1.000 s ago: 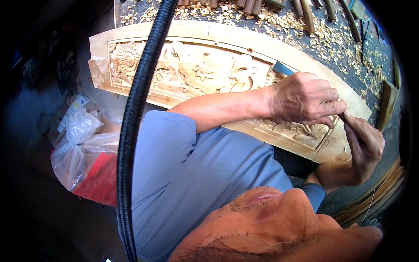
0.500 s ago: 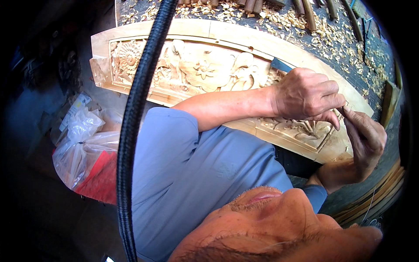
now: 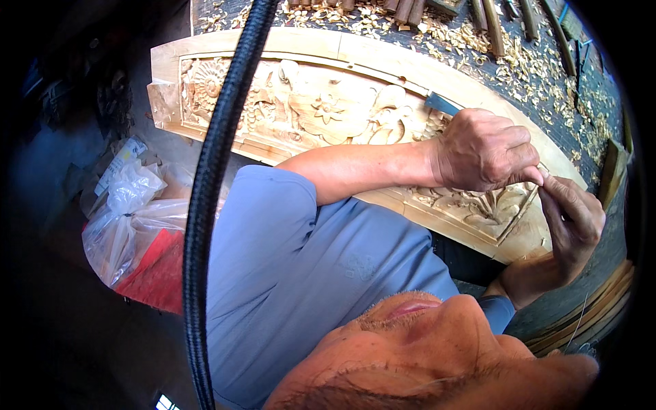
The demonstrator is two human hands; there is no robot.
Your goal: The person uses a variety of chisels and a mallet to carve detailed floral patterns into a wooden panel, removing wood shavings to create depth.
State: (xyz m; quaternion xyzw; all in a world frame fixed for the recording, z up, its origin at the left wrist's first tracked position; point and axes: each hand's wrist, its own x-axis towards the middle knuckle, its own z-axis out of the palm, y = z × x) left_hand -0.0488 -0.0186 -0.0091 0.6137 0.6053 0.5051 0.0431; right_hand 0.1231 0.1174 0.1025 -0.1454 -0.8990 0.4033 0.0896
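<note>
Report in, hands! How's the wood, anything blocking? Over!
Left hand: fist closed, apparently around flat blue tool. Right hand: fingertips at the left's. Carved board: beneath both. In the way: black cord, hiding part of board.

The carved panel is made of pale wood, its border smooth and its middle roughened by relief, while a flat, bluish metallic surface is shown by the blade. Matt blue-grey cloth is seen in the shirt, thin, glossy, clear plastic in the bag, and the black cable is sheathed in ribbed, faintly shiny braid.
</note>
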